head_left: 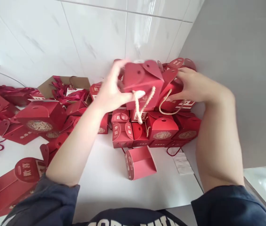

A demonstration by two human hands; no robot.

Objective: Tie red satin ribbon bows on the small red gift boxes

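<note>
Two red gift boxes with folded flap tops and cream rope handles are in my hands, above the rows of boxes near the wall. My left hand [117,91] is closed on the left gift box [144,78], thumb across its front by the rope, fingers behind its far left edge. My right hand [189,83] grips the right gift box [167,83], fingers over the top and thumb near its rope loop. The two boxes are side by side. Beneath them stand stacked red boxes [162,125], some with round pale emblems.
An open red box [142,163] lies on its side on the white table [104,175]. Many red boxes [44,116] crowd the left, around an open cardboard carton [80,82]. A tiled wall [95,34] rises behind; a grey panel [238,78] bounds the right.
</note>
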